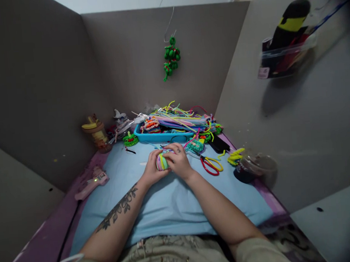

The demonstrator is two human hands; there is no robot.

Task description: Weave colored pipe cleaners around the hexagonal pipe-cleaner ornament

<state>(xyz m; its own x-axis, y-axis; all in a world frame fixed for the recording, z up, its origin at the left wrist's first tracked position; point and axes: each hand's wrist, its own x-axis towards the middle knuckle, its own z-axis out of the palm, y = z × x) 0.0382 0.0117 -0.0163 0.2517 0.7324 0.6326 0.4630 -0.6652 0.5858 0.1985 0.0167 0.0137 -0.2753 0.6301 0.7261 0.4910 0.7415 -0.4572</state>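
Between my two hands is a small rounded piece of striped pipe-cleaner craft (161, 162) in yellow, pink, purple and mint. My left hand (152, 167) wraps around its left side. My right hand (178, 161) has its fingers closed on the right and top of the piece, hiding part of it. Both hands are above the light blue cloth (169, 208). Scissors (211, 165) with one red and one yellow handle lie just right of my right hand. A teal fuzzy craft piece (196, 146) sits behind them.
A blue tray (163, 137) heaped with colourful pipe cleaners (177, 118) stands at the back. A pink glue gun (93, 183) lies left. A black phone-like object (218, 144) and a dark cup (244, 172) are right. Green crafts (172, 54) hang from the rear panel.
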